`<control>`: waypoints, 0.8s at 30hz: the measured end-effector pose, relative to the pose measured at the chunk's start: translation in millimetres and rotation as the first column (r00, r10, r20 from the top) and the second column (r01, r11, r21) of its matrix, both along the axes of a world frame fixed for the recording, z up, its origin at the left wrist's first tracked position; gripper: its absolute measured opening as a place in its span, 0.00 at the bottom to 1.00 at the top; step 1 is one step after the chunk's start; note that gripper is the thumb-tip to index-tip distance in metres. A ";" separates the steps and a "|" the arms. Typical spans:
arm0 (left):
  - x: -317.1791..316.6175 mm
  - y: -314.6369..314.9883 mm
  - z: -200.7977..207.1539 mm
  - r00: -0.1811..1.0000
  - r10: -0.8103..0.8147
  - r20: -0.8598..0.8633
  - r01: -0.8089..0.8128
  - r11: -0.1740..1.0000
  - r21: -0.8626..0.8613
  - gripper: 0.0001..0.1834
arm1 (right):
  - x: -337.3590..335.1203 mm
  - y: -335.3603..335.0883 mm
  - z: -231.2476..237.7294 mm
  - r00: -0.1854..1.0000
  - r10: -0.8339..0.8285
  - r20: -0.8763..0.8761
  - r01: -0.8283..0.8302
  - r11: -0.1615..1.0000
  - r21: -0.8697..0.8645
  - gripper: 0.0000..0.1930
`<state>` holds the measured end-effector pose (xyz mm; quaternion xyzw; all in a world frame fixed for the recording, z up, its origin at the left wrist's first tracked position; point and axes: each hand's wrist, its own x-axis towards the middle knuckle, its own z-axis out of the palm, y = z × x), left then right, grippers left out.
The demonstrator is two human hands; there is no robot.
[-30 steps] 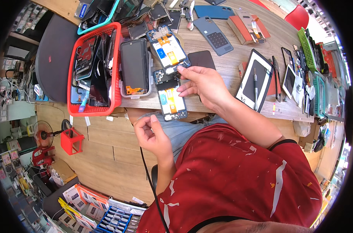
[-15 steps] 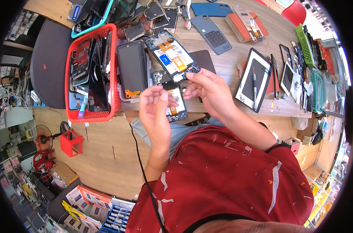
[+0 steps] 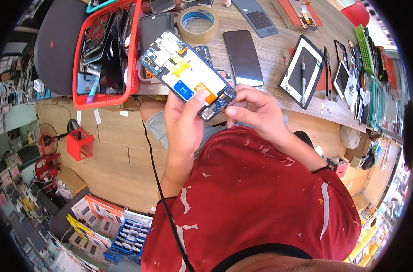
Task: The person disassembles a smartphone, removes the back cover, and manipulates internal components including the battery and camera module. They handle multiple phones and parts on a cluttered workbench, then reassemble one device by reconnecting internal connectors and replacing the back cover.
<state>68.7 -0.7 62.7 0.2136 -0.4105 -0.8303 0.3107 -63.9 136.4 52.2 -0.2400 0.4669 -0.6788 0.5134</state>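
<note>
Over the table's near edge I hold an opened phone (image 3: 188, 72), its back cover off, so the white battery, blue and orange patches and circuit boards show. It is tilted, top end toward the far left. My left hand (image 3: 187, 113) grips its left long side, thumb lying on the battery. At the lower right corner my right hand (image 3: 256, 111) is closed on the phone's bottom end, fingers curled behind it. Partly hidden behind it, another opened phone (image 3: 203, 52) lies on the table. To the right rests a dark-screened phone (image 3: 243, 59).
A red basket (image 3: 135, 68) full of phone parts stands left, beside a dark phone (image 3: 156, 28) on a clear case. Beyond lies a tape roll (image 3: 197, 26). Right are a blue back cover (image 3: 256, 18), a white-bordered frame (image 3: 286, 81) with a pen-like tool (image 3: 302, 77), and a green basket (image 3: 364, 47).
The opened phone has come nearer my body, and my left hand now grips it too. My view has shifted, bringing the tape roll and dark-screened phone into sight.
</note>
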 end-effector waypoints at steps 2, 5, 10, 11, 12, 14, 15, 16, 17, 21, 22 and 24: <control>6.3 -1.9 8.4 1.000 0.008 -0.023 -0.006 0.998 0.067 0.29 | -9.7 4.4 4.8 0.999 0.011 -0.032 -0.009 0.999 0.046 0.06; 8.5 -1.0 13.2 0.998 0.049 -0.036 -0.046 0.994 0.097 0.31 | -25.9 9.6 7.0 1.000 0.002 0.023 -0.004 0.997 0.080 0.05; 11.7 -1.9 5.4 0.990 0.006 -0.141 0.016 0.988 0.153 0.33 | -40.6 10.2 1.7 0.952 0.002 0.305 0.011 0.999 -0.041 0.10; 11.2 -1.8 4.5 0.988 -0.010 -0.155 0.034 0.987 0.155 0.33 | -42.4 10.0 1.6 0.932 0.013 0.363 0.009 0.998 -0.059 0.11; 10.6 -0.7 4.8 0.989 -0.015 -0.148 0.038 0.988 0.153 0.33 | -41.9 9.2 -0.7 0.914 0.014 0.406 0.017 0.997 -0.073 0.10; 10.0 3.7 5.1 0.991 -0.022 -0.134 0.042 0.988 0.150 0.33 | -41.9 8.7 -2.6 0.869 0.034 0.494 0.001 0.997 -0.071 0.06; 9.2 5.2 5.9 0.991 -0.014 -0.136 0.035 0.987 0.154 0.33 | -41.8 8.3 -3.4 0.843 0.044 0.535 -0.007 0.998 -0.070 0.05; 7.4 7.8 6.1 0.990 -0.008 -0.139 0.031 0.986 0.161 0.32 | -41.9 9.1 -5.5 0.824 0.055 0.564 -0.007 0.996 -0.086 0.05; 6.1 9.4 6.1 0.990 -0.002 -0.142 0.026 0.985 0.169 0.32 | -41.7 9.3 -7.7 0.803 0.066 0.592 -0.008 0.995 -0.101 0.06; 6.3 9.1 2.7 0.991 -0.047 -0.124 0.065 0.987 0.146 0.33 | -46.2 11.1 -3.2 0.736 0.086 0.671 -0.065 0.996 -0.057 0.08; 4.7 9.2 2.1 0.993 -0.066 -0.102 0.078 0.990 0.120 0.34 | -45.1 11.7 7.4 0.735 0.043 0.676 -0.065 0.998 0.007 0.09; 3.3 12.3 4.6 0.994 -0.062 -0.091 0.074 0.989 0.129 0.36 | -43.8 15.5 22.7 0.902 0.013 0.431 -0.092 0.982 0.163 0.09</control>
